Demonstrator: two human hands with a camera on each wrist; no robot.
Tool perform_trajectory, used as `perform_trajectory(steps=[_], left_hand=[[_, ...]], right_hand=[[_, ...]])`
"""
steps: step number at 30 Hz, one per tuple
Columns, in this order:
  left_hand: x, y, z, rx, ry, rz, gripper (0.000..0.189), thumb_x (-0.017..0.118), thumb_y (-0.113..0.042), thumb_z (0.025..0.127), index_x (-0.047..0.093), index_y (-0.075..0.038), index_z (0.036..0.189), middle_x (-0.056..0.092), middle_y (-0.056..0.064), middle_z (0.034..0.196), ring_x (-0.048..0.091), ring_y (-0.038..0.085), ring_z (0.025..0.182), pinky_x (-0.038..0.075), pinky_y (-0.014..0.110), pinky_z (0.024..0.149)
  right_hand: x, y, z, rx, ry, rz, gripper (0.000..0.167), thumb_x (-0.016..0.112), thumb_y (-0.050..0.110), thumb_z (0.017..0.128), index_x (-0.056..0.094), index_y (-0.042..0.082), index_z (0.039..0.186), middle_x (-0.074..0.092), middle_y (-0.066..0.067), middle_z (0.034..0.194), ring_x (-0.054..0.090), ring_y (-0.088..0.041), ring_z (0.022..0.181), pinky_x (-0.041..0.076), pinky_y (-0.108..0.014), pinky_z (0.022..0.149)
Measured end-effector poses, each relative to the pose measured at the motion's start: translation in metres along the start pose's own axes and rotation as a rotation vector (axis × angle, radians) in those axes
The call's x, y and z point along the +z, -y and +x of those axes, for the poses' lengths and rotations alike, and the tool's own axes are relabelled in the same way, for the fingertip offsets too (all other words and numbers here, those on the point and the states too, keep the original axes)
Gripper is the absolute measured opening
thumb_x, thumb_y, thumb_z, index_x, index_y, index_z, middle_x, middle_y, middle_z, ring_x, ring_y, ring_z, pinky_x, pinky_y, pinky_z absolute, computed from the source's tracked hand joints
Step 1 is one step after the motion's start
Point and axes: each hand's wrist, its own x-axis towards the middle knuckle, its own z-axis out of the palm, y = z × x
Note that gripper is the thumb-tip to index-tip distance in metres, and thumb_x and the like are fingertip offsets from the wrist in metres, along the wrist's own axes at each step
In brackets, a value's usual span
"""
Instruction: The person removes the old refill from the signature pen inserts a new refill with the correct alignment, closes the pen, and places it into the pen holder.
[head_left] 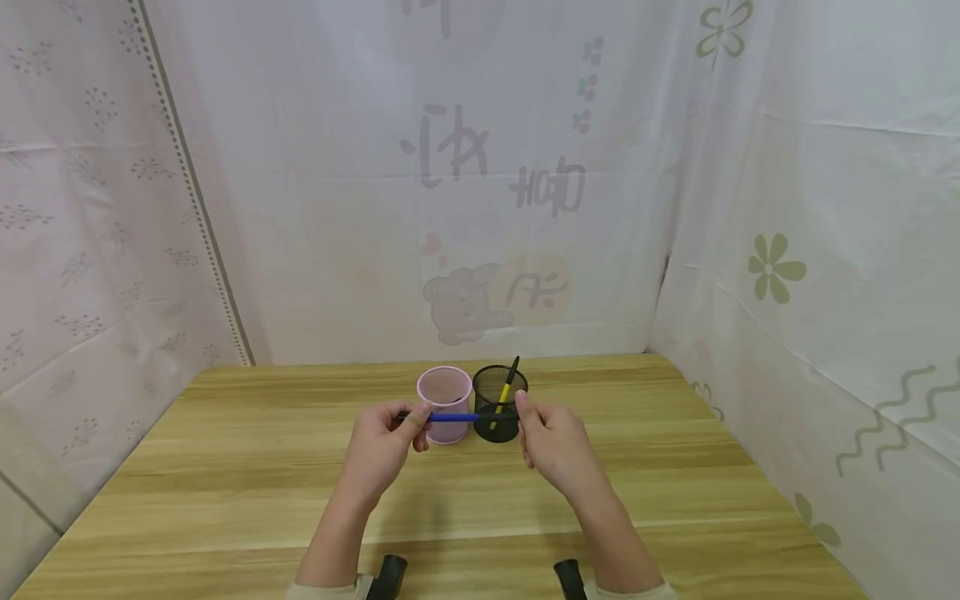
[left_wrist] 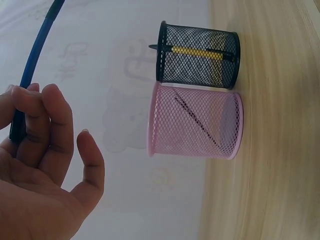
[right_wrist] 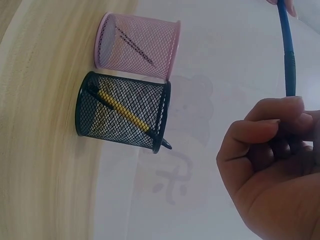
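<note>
A blue pen (head_left: 453, 417) with black ends is held level between both hands, in front of two mesh pen holders. My left hand (head_left: 377, 446) pinches its left end between thumb and fingers. At the other end, my right hand (head_left: 557, 442) pinches the black part. The left wrist view shows the pen's dark end inside the left fingers (left_wrist: 31, 112), with the little finger spread away. The pink mesh pen holder (left_wrist: 195, 145) stands upright with a thin dark stick inside. Beside it is the black mesh pen holder (right_wrist: 122, 82), holding a yellow-and-black pen (right_wrist: 127, 114) that leans above the rim.
The pen holders stand side by side toward the back of a wood-grain table (head_left: 300, 483). Pale printed cloth (head_left: 337, 208) hangs behind the table and along both sides. Black straps (head_left: 387, 577) show near the wrists at the bottom.
</note>
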Motion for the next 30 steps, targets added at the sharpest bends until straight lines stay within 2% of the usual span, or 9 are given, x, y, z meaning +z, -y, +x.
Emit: perform_trajectory(steps=[9,14,25,30], left_hand=[[-0.0002,0.0032,0.0014,0.005,0.004,-0.005,0.033,0.067,-0.026,0.106,0.070,-0.002,0.083,0.060,0.004,0.064,0.041,0.013,0.056,0.027,0.023,0.053],[-0.0006,0.0044,0.0019,0.006,-0.006,-0.008,0.033,0.068,-0.025,0.106,0.070,-0.001,0.083,0.059,0.003,0.064,0.044,0.014,0.056,0.028,0.023,0.054],[-0.0007,0.0054,0.0025,0.007,-0.012,-0.015,0.034,0.068,-0.026,0.106,0.070,-0.001,0.083,0.059,0.004,0.064,0.044,0.014,0.057,0.028,0.023,0.054],[-0.0011,0.0058,0.0028,0.009,-0.013,-0.012,0.034,0.068,-0.027,0.106,0.070,-0.002,0.083,0.060,0.004,0.064,0.042,0.013,0.056,0.027,0.023,0.053]], right_hand=[[0.0001,0.0019,-0.0004,0.009,-0.017,-0.030,0.053,0.051,0.049,0.112,0.060,0.011,0.076,0.056,-0.001,0.060,0.047,-0.017,0.057,0.038,-0.031,0.056],[-0.0002,0.0019,-0.0014,-0.005,-0.025,-0.017,0.049,0.054,0.043,0.112,0.063,0.009,0.078,0.058,-0.001,0.063,0.052,-0.017,0.059,0.037,-0.028,0.056],[-0.0004,-0.0017,0.0000,-0.055,-0.042,0.002,0.040,0.060,0.035,0.110,0.068,0.007,0.083,0.062,-0.001,0.069,0.060,-0.015,0.065,0.042,-0.026,0.057],[-0.0011,-0.0024,-0.0007,-0.076,-0.051,0.030,0.036,0.062,0.032,0.109,0.071,0.005,0.087,0.064,-0.002,0.072,0.064,-0.016,0.070,0.049,-0.027,0.062]])
